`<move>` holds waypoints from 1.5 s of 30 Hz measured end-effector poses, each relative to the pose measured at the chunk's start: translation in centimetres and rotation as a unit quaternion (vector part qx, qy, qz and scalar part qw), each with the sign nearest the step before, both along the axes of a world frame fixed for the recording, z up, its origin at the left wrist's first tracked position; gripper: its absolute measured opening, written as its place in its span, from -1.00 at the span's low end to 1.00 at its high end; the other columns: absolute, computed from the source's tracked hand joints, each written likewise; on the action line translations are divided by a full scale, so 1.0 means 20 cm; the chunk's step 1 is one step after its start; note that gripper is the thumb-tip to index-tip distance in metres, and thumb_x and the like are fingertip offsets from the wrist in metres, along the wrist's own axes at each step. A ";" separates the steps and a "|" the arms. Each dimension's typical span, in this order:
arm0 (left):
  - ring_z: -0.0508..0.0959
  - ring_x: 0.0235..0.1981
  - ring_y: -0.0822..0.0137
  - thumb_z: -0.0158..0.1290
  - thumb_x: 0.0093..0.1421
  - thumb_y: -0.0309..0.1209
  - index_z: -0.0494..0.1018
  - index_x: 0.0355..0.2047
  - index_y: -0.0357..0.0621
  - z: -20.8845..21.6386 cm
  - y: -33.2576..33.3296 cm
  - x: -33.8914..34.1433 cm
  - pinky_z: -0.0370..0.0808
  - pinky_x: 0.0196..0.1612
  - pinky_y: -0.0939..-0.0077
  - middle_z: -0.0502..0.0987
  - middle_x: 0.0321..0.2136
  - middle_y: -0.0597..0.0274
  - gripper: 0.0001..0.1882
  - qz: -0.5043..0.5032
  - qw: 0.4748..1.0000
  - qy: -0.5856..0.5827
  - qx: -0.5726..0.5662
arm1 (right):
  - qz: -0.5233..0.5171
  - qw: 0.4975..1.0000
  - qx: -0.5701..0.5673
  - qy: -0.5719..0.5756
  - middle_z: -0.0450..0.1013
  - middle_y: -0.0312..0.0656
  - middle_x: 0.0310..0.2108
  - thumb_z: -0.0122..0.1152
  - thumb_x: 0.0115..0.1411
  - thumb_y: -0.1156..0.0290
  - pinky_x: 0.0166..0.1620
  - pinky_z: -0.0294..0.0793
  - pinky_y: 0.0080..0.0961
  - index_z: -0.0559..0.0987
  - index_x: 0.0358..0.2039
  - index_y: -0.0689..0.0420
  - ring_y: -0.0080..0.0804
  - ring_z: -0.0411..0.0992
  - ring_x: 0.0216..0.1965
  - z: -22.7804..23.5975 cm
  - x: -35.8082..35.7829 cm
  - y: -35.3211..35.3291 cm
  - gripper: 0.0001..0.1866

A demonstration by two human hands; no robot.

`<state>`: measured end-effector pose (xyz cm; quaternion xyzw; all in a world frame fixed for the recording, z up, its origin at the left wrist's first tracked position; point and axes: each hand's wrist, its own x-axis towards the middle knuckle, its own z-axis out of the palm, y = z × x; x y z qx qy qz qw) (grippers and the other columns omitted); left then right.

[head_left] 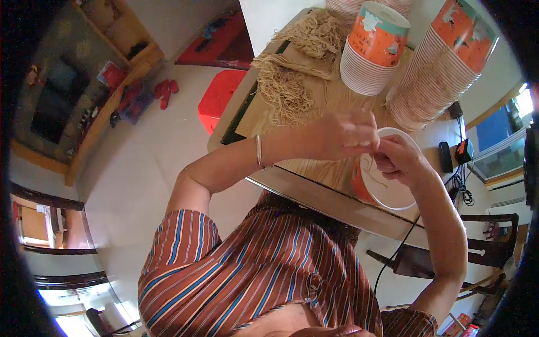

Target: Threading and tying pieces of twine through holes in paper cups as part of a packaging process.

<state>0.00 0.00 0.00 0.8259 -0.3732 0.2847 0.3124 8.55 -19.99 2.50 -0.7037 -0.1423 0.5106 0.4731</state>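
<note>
An orange paper cup (387,188) with a white inside stands on the wooden table (314,168) near its front edge. My left hand (345,135) is over the cup's rim, fingers pinched on a few thin noodle strands (373,168) that hang into the cup. My right hand (397,159) sits at the cup's far rim, fingers curled around it. A thin bangle circles my left wrist. Piles of dry noodles (286,92) lie on brown paper farther back on the table.
Two tall stacks of orange paper cups (370,50) (438,67) lean at the back of the table. A red stool (222,98) stands on the floor to the left. A dark chair (483,247), cables and small black devices (455,154) are on the right.
</note>
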 end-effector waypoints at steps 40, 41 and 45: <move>0.50 -0.47 0.54 0.11 0.21 -0.33 0.52 -0.28 -0.29 -0.17 -0.12 -0.02 0.45 -0.41 0.62 0.45 -0.43 0.29 -0.77 0.044 0.891 0.330 -0.310 | -0.072 0.869 0.138 -0.469 0.41 -0.23 -0.59 0.14 0.16 0.53 -0.45 0.40 -0.56 0.47 -0.35 0.19 -0.61 0.38 -0.53 -0.10 -0.17 -0.03 -0.95; 0.50 -0.46 0.53 0.10 0.22 -0.31 0.52 -0.28 -0.31 -0.16 -0.10 -0.01 0.45 -0.41 0.61 0.45 -0.42 0.28 -0.74 0.029 0.902 0.332 -0.274 | -0.071 0.862 0.138 -0.482 0.40 -0.18 -0.60 0.14 0.16 0.54 -0.46 0.41 -0.55 0.47 -0.35 0.19 -0.60 0.38 -0.54 -0.10 -0.17 -0.03 -0.95; 0.49 -0.45 0.52 0.08 0.24 -0.27 0.53 -0.28 -0.29 -0.14 -0.05 0.03 0.46 -0.40 0.59 0.44 -0.43 0.29 -0.72 -0.012 0.894 0.367 -0.257 | -0.059 0.845 0.137 -0.513 0.41 -0.16 -0.59 0.14 0.15 0.55 -0.46 0.41 -0.53 0.47 -0.31 0.16 -0.54 0.39 -0.57 -0.08 -0.19 -0.02 -0.91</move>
